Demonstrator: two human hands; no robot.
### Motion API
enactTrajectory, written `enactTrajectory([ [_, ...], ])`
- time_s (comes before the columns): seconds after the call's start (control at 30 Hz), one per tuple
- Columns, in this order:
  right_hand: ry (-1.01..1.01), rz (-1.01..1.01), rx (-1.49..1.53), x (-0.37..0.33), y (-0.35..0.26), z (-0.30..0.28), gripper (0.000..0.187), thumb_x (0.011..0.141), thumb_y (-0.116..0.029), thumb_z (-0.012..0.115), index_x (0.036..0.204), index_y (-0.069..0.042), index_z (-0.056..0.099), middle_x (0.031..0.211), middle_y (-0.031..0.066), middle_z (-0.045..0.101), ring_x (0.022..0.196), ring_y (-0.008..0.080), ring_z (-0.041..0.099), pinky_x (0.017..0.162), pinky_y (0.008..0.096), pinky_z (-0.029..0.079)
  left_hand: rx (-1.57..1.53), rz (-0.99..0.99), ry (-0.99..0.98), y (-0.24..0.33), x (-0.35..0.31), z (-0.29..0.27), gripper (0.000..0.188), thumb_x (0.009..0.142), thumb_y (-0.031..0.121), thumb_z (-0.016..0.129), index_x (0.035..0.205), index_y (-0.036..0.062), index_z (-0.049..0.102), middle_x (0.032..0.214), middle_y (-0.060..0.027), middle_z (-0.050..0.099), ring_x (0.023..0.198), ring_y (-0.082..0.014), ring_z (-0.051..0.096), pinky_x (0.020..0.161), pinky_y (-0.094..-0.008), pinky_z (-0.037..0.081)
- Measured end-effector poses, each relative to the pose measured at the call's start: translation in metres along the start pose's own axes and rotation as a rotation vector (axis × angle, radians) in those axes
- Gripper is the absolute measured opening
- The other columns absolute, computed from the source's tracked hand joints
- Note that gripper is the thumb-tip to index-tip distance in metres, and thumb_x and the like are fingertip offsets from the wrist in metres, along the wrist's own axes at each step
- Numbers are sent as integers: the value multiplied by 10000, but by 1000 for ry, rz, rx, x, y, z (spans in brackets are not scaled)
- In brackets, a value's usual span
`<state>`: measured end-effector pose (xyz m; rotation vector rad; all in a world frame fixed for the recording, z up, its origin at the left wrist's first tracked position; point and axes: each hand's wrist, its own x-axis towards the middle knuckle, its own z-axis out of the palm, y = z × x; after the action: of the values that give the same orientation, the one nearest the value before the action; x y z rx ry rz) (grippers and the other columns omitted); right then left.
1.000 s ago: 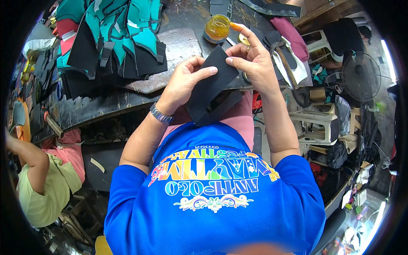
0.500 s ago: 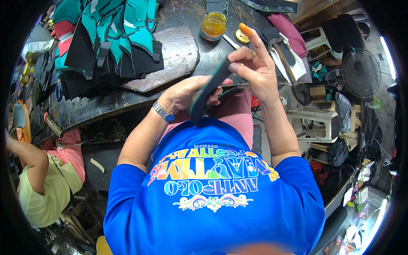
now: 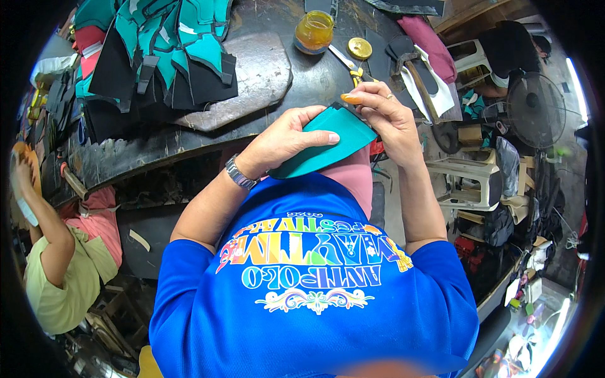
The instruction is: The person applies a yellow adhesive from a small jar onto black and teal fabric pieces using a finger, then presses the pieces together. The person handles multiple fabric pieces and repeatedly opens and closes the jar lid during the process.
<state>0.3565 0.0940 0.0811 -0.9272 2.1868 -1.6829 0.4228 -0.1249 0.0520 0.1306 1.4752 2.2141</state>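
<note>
My left hand (image 3: 283,137) grips a flat teal piece of material (image 3: 324,150) with a dark edge, its thumb lying on the teal face. The piece is held above my lap, just off the bench front. At the piece's far right corner my right hand (image 3: 392,120) is closed on the edge, fingers bent. The index fingertip is coated orange-yellow. Beyond the hands stand a glass jar of amber stuff (image 3: 314,33) and a round gold lid (image 3: 359,48). Scissors with yellow handles (image 3: 357,74) lie close to my right fingers.
Teal and black cut pieces (image 3: 170,50) are heaped at the far left of the dark bench (image 3: 145,151), beside a worn stone slab (image 3: 261,69). A hammer (image 3: 421,91) lies at the right end. A co-worker (image 3: 69,264) is at the left; a fan (image 3: 535,108) and stool (image 3: 469,183) stand right.
The piece has turned from edge-on, dark side showing, to teal face up. My right hand has come down, its raised index finger now bent to the edge. The co-worker's arm has moved.
</note>
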Motion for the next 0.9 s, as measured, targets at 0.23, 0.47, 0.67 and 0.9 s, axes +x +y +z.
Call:
enactTrajectory([
  [0.23,-101,-73,-37,5,-2,5,367,879,103,506,1150,-27,717,1178,84,583,1100,182,574,955,295,455,17,-7,8,1,-3,-1,393,889,197,743,1218,11,635,1023,-22,695,862,-58,642,762,-214,523],
  [0.47,-125,-66,-36,6,-1,6,446,824,122,494,1162,-57,724,1133,87,594,1084,208,577,965,299,448,7,-33,-14,6,-5,-2,397,882,173,743,1224,3,633,1038,-41,699,879,-77,652,786,-230,532],
  [0.67,-125,-68,26,7,2,6,444,797,126,519,1135,-62,738,1107,87,609,1064,197,590,953,296,457,-44,-57,-28,10,-7,-3,404,871,150,744,1224,-10,627,1040,-48,700,877,-83,658,789,-231,534],
  [0.9,-73,-109,119,0,6,4,326,798,84,630,1065,-51,759,1121,103,640,1073,199,597,935,325,483,-205,-66,-25,7,-4,-14,446,844,135,750,1243,-5,606,1052,-66,701,880,-105,677,807,-246,547],
])
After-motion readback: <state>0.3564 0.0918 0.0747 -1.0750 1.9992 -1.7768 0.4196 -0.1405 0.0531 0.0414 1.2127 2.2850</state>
